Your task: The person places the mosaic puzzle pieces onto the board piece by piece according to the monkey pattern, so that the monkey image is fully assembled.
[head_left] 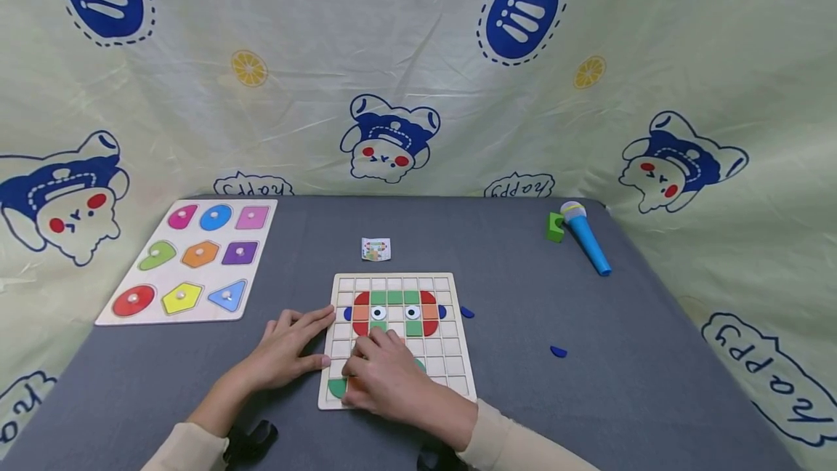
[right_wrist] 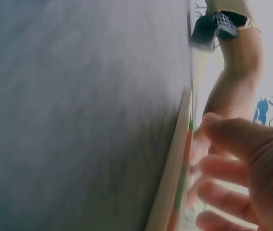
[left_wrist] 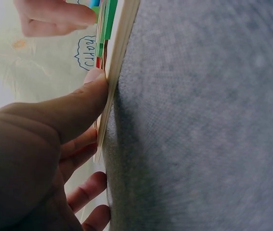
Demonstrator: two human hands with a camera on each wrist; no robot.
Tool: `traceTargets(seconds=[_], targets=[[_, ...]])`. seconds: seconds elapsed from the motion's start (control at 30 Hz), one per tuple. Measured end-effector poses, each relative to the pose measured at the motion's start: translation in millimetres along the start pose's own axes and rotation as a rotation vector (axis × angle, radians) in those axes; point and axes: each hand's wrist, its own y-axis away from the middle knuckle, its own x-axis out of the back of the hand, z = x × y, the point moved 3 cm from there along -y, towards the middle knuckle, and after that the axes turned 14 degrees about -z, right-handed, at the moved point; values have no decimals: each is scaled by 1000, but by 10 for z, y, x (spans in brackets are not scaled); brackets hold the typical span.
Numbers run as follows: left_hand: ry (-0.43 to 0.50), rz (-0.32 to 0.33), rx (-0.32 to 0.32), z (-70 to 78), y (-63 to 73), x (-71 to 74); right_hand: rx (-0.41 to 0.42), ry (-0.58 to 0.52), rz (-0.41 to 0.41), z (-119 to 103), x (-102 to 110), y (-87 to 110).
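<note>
A white grid board (head_left: 451,369) lies on the grey table, bearing colored pieces: green squares (head_left: 395,298), red rounded corners (head_left: 428,299), round eye pieces (head_left: 412,312) and a green rounded piece (head_left: 337,387) near its lower left. My left hand (head_left: 290,351) rests against the board's left edge with fingers spread; its thumb (left_wrist: 90,96) touches the rim in the left wrist view. Over the lower middle of the board is my right hand (head_left: 392,380), fingers bent down and covering some pieces. In the right wrist view its fingers (right_wrist: 223,168) and thumb stand apart, with no piece visible between them.
Two dark blue pieces (head_left: 559,352) lie right of the board. Behind it is a small picture card (head_left: 375,249). A shape puzzle (head_left: 258,267) with knobbed pieces sits at left; a blue toy microphone (head_left: 588,242) and green block (head_left: 554,227) at far right.
</note>
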Motion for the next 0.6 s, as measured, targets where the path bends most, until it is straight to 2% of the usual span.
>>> traceTargets(seconds=[0.17,0.37,0.53,0.6], targets=[[7,-3,-7,16,2,13,-51,-61,48,164,72,142],[0,-6,-10,15,4,19,-125,-105,122,499,109,407],[7,-21,2,8,-4,10,-242,-109,138,801,86,704],[5,-25,5,7,-9,3,-304,-114,118,926,83,844]])
